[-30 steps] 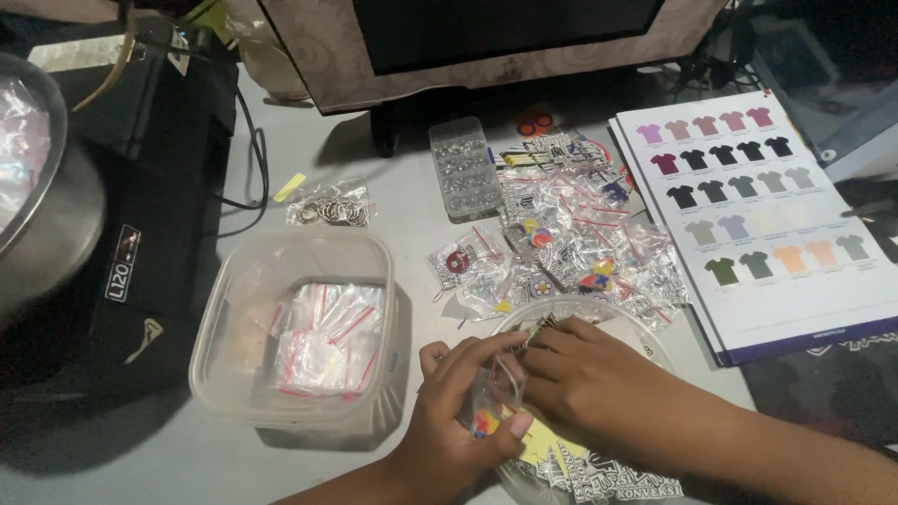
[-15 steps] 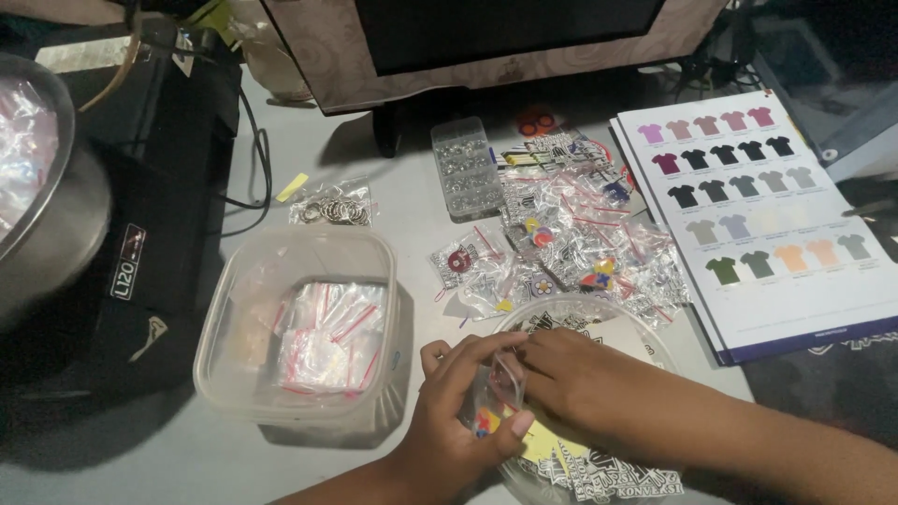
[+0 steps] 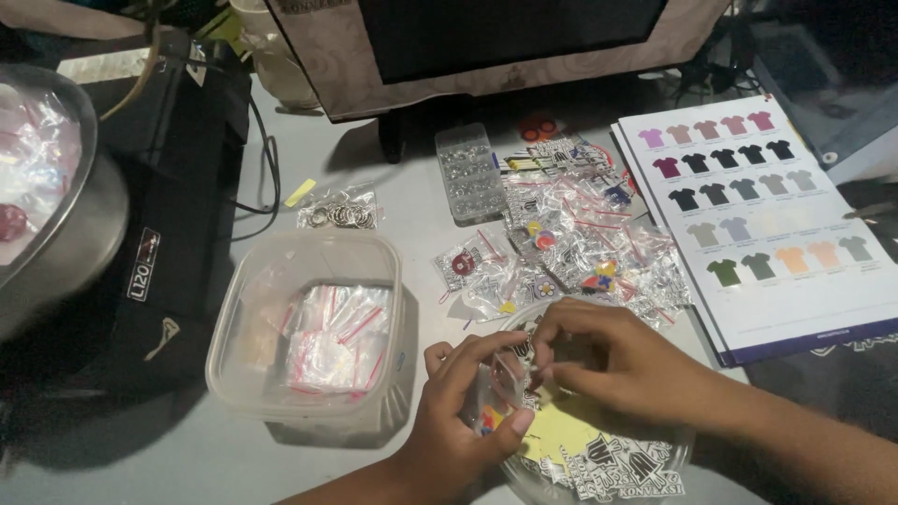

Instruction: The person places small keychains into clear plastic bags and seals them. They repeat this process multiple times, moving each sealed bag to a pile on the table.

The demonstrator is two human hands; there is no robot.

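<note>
Both my hands meet over a shallow clear bowl point(image 3: 655, 460) near the bottom of the head view. My left hand point(image 3: 463, 411) pinches a small clear zip bag point(image 3: 505, 374) with colourful bits inside. My right hand point(image 3: 617, 360) grips the same bag's top edge with its fingertips. Under my hands the bowl holds a yellow paper piece point(image 3: 559, 430) and several black-and-white stickers point(image 3: 617, 468).
A clear plastic tub point(image 3: 234, 374) with small red-striped zip bags stands to the left. A pile of filled bags point(image 3: 580, 243), a bead organizer box point(image 3: 468, 173), key rings point(image 3: 339, 213) and a shirt colour chart point(image 3: 758, 215) lie beyond. A black printer point(image 3: 178, 215) and metal bowl point(image 3: 65, 234) sit far left.
My fingers have shifted slightly on the small bag; both hands stay over the bowl. Nothing else has moved.
</note>
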